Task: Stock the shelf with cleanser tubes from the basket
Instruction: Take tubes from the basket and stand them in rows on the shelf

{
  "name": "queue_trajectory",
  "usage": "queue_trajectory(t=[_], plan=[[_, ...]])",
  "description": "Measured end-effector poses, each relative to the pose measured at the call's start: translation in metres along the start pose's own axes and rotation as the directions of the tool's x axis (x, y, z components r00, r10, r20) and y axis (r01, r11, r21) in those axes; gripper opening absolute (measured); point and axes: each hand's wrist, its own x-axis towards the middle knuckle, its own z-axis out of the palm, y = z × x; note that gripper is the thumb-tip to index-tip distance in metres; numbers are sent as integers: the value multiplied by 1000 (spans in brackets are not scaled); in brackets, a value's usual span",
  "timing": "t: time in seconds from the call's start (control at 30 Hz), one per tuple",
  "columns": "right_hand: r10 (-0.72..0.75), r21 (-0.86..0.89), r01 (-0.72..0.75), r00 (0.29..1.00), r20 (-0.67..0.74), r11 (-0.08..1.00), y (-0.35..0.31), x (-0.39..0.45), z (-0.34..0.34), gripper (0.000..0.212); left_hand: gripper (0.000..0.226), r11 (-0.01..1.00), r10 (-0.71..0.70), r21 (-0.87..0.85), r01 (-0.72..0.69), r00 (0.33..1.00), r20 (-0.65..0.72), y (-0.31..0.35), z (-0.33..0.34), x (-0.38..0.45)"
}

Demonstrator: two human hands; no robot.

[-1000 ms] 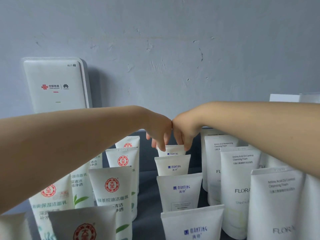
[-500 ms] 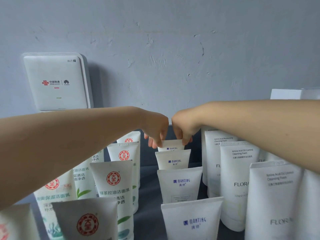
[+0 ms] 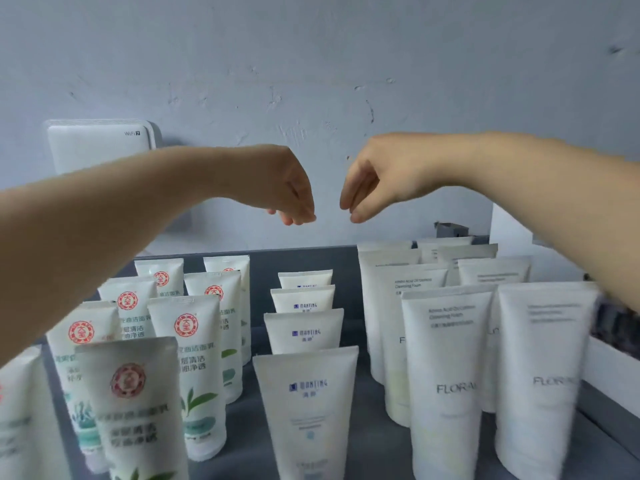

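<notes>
Four white Manting cleanser tubes stand cap-down in a single file down the middle of a dark grey shelf (image 3: pixel 367 393), the rearmost tube (image 3: pixel 305 278) closest to the wall and the front tube (image 3: pixel 306 410) nearest the camera. Above the rearmost tube, and clear of it, hang a person's two bare hands: the left hand (image 3: pixel 280 188) with fingers curled loosely downward and holding nothing, the right hand (image 3: pixel 377 178) likewise empty, its fingers drooping and slightly parted, a small gap between the two hands. To the left of the Manting file stand the red-seal tubes (image 3: pixel 188 372) (white with green leaf prints and Chinese lettering), crowded in uneven rows, the nearest of them blurred. To the right of the file stand the taller Flora tubes (image 3: pixel 446 382), plain white with fine grey print, packed closely several rows deep. Behind the shelf rises a pale grey-blue wall (image 3: pixel 311 64), its paint scuffed and chipped in places. Left of the file and further back, a white Wi-Fi router (image 3: pixel 100 143) leans against that wall, partly hidden by the left forearm. At the far right edge, beyond the Flora tubes, part of a white box (image 3: pixel 512 233) shows; its contents cannot be made out.
</notes>
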Motion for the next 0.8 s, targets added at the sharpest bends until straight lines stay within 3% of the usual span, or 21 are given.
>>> queue_trajectory(t=[0.3,0.43,0.53,0.67,0.8], plan=[[-29,245,45,997,-67,969,36,-108,0,13,20,973,-8,-232,-19,993,-117,75,33,-68],[23,384,33,990,-140,923,62,-139,12,17,26,948,8,-313,-56,988,-153,100,53,-74],[97,489,-10,983,-153,872,78,-160,23,23,32,860,-48,-506,-60,979,-197,111,72,-75],[164,589,-51,976,-141,806,90,-176,49,30,35,667,-191,-742,-61,949,-250,118,101,-76],[256,783,-34,953,-161,621,95,-184,80,35,42,555,-302,-826,-102,900,-314,124,129,-79]])
